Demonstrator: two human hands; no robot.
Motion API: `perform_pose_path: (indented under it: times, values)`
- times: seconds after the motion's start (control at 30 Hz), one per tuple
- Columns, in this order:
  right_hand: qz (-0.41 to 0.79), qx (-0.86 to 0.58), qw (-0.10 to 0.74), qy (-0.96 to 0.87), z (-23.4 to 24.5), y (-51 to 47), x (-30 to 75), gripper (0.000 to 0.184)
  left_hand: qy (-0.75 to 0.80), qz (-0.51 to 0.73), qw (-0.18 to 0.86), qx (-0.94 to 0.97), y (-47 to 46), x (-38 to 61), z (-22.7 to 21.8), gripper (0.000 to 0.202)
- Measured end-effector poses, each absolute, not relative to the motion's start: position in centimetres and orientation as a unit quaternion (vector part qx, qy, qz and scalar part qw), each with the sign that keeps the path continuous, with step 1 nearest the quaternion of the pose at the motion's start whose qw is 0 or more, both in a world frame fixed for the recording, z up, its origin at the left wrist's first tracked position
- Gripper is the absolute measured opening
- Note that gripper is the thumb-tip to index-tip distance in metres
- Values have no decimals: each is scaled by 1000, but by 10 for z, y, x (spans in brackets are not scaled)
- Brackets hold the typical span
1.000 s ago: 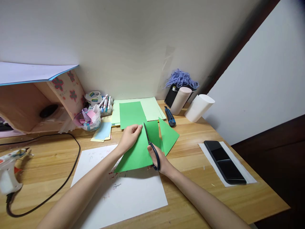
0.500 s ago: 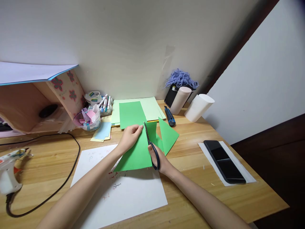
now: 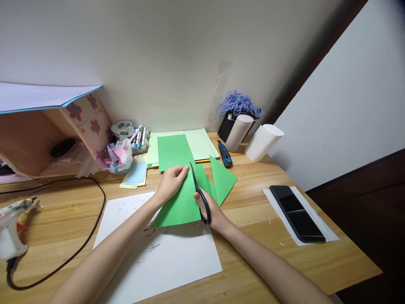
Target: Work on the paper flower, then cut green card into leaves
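Note:
My left hand (image 3: 172,182) pinches the upper left edge of a green sheet of paper (image 3: 179,207), which is held above the white sheet (image 3: 177,261). My right hand (image 3: 213,210) grips black-handled scissors (image 3: 202,202) by the loops, and their blades lie along the green paper, pointing away from me. A strip of green paper shows to the right of the blades. Beyond it, a green triangle of paper (image 3: 222,179) lies on the table. Another green sheet (image 3: 174,150) rests on a pale green stack (image 3: 204,143) behind my hands.
On the right a black phone (image 3: 297,213) lies on white paper, with a blue-black utility knife (image 3: 225,154) and a white roll (image 3: 262,143) farther back. To the left are a glue gun (image 3: 12,236) with its cord, a tub of scraps (image 3: 115,158) and markers (image 3: 139,137).
The scissors have shifted slightly to the left, and the green strip beside the blades has dropped flatter. My left hand keeps its hold on the paper.

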State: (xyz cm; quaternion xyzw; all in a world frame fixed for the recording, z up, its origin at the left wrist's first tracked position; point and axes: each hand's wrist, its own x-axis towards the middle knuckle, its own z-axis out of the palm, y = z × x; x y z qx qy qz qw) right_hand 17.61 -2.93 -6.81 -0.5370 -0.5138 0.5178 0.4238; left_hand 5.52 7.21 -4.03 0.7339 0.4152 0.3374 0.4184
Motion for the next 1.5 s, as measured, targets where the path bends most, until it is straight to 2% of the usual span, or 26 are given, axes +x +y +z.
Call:
perform_pose_path:
  times: [0.23, 0.37, 0.47, 0.63, 0.77, 0.83, 1.0, 1.13, 1.23, 1.3, 1.37, 1.5]
  values:
    - [558, -522, 445, -467, -70, -22, 181, 47, 481, 394, 383, 683, 80, 48, -43, 39]
    - [566, -512, 445, -469, -63, -17, 187, 39, 507, 417, 373, 656, 85, 45, -44, 38]
    - [532, -523, 472, -470, -59, -15, 192, 34, 501, 414, 413, 639, 86, 45, -42, 35]
    - [468, -557, 518, -450, -52, -5, 215, 34, 448, 288, 519, 669, 80, 49, -36, 38]
    - [423, -593, 517, -449, -47, 6, 253, 35, 348, 168, 596, 704, 73, 51, -40, 33]
    - [413, -604, 504, -458, -47, 9, 275, 34, 332, 138, 601, 714, 72, 51, -46, 31]
    - [378, -668, 433, -472, -58, 10, 323, 30, 351, 126, 497, 783, 73, 51, -58, 23]
    - [204, -780, 316, -500, -65, 9, 334, 21, 347, 134, 439, 818, 76, 49, -58, 19]
    - [80, -849, 210, -478, -64, 9, 329, 27, 379, 177, 261, 870, 86, 43, -58, 16]
    - [39, -869, 181, -459, -61, 8, 323, 31, 397, 186, 104, 893, 97, 35, -59, 18]
    - [22, -864, 181, -470, -60, 8, 315, 31, 401, 170, -9, 900, 109, 26, -60, 23]
    - [30, -829, 164, -534, -63, 7, 299, 25, 404, 105, -82, 905, 122, 12, -62, 23]
